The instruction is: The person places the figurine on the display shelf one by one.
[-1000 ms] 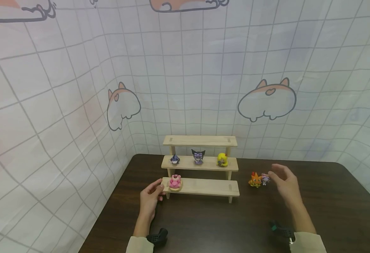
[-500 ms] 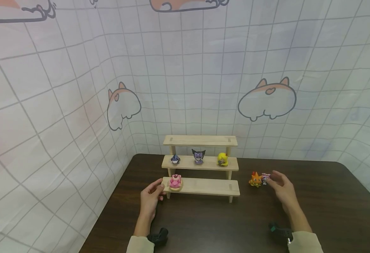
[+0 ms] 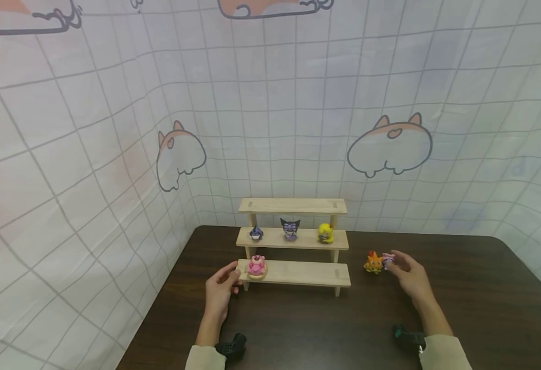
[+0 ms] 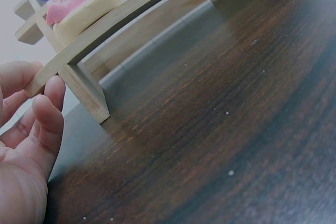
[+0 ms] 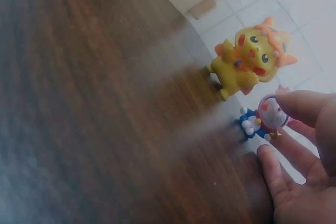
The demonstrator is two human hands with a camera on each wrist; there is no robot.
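Observation:
My left hand (image 3: 219,289) pinches the left end of the lowest board of a three-tier wooden display stand (image 3: 298,272), with thumb and fingers around its edge in the left wrist view. Near that hand, a pink bear figurine (image 3: 256,266) sits on this board. My right hand (image 3: 411,277) holds a small figurine (image 5: 273,113) with a white face, pink hood and blue body by its head, thumb in front and fingers behind. The figurine stands upright at the tabletop. Right beside it is a yellow figurine with an orange hood (image 5: 247,61), standing on the table.
On the middle board stand a small blue figurine (image 3: 256,233), a black-eared purple figurine (image 3: 290,229) and a yellow-haired figurine (image 3: 325,234). The top board (image 3: 293,205) bears nothing. Behind the dark wooden table (image 3: 316,329) hangs a white gridded curtain (image 3: 279,128).
My right hand has moved left and down to the small pink-hooded figurine, and its thumb and fingers have closed on it. My left hand stays at the stand.

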